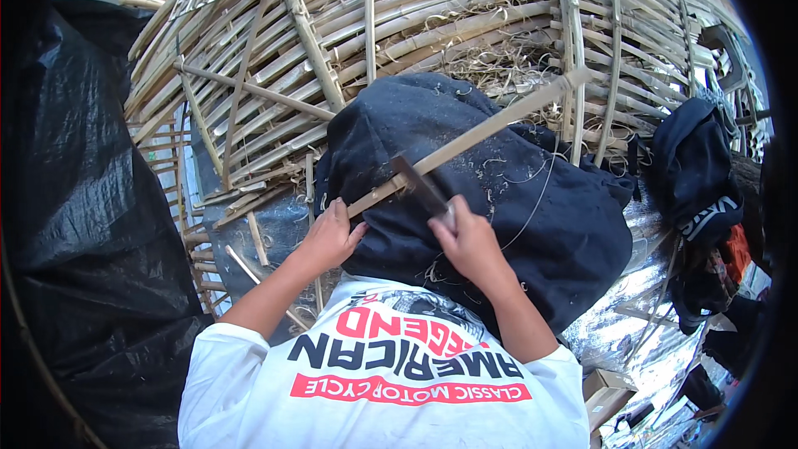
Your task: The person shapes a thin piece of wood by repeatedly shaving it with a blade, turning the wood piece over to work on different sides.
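A long pale bamboo strip (495, 122) slants up to the right across the dark cloth (549, 224) over my lap. Its near end is gripped in my left hand (331, 234), fingers closed round it. My right hand (465, 237) is wrapped round the handle of a broad dark-bladed knife (422, 189). The blade lies across the strip, touching or just over it, a little beyond my left hand; it is slightly blurred. Thin curled shavings are scattered on the cloth.
Ahead stands a slatted bamboo framework (449, 12) with a heap of shavings (507, 66) against it. Black plastic sheeting (91, 199) hangs at the left. Short bamboo offcuts (258, 239) lie left of my lap. At right are a dark bag (694, 166) and a cardboard box (607, 397).
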The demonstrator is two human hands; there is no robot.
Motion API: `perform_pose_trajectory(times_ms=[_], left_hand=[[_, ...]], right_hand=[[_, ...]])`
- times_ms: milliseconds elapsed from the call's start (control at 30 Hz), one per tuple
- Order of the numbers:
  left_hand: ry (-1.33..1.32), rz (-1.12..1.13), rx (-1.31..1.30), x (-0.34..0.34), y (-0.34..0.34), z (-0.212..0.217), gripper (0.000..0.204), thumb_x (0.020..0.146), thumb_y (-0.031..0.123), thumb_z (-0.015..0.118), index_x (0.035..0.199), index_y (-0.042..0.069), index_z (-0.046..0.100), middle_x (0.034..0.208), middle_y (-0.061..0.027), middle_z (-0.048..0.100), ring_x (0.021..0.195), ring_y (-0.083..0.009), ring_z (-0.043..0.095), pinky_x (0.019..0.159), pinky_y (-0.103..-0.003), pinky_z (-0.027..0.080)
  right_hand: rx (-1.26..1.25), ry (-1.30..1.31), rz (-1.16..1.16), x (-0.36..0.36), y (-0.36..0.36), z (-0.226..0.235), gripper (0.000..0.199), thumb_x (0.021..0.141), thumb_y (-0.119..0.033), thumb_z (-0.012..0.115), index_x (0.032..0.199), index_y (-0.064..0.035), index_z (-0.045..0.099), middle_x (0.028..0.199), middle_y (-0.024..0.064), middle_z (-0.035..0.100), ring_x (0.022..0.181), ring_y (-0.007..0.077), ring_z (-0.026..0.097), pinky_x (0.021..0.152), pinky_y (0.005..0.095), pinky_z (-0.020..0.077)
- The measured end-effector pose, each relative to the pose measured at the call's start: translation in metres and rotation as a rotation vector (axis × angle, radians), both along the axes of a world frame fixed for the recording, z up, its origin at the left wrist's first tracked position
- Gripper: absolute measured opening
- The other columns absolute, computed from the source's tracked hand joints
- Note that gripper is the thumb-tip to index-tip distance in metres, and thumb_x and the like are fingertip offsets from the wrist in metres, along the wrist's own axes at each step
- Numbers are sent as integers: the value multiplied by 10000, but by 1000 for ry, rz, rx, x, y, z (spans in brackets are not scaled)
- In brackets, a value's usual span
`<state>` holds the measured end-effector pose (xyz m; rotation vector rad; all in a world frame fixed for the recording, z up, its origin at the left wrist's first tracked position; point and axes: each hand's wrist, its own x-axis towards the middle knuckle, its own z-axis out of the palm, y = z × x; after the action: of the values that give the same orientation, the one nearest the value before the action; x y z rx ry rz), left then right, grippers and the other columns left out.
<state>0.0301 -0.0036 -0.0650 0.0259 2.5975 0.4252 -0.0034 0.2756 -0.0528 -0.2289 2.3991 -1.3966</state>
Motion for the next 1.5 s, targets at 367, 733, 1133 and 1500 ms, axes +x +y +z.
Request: perform_pose_trajectory(times_ms=[367, 733, 1133, 1500], left_hand=[[131, 23, 239, 8, -21, 18, 418, 1005, 284, 527, 1151, -108, 532, 925, -263, 622, 908, -462, 608, 794, -467, 489], [-89, 108, 523, -14, -27, 8, 405, 1017, 333, 528, 916, -56, 578, 700, -224, 566, 604, -277, 472, 610, -380, 422], [-206, 107, 572, -19, -31, 3, 453, 1023, 371, 522, 922, -64, 596, 729, -200, 592, 667, -209, 514, 667, -372, 464], [-64, 173, 506, -10, -30, 14, 407, 983, 368, 584, 882, -21, 643, 653, -188, 574, 588, -225, 558, 596, -372, 453]], right_hand=[[-441, -311, -510, 0, 59, 7, 146, 978, -177, 601, 985, -46, 537, 667, -9, 536, 523, 48, 499, 467, 213, 421], [-253, -27, -289, -15, 17, -5, 219, 984, -204, 591, 984, -2, 508, 649, 149, 580, 538, 231, 561, 513, 363, 456], [-65, -22, -12, -4, 0, -13, 228, 957, -210, 619, 998, -6, 525, 659, 202, 612, 652, 427, 639, 570, 412, 473], [-362, -128, -360, -12, 8, -10, 201, 969, -191, 607, 1013, -20, 509, 601, 71, 544, 488, 139, 550, 456, 319, 442]])
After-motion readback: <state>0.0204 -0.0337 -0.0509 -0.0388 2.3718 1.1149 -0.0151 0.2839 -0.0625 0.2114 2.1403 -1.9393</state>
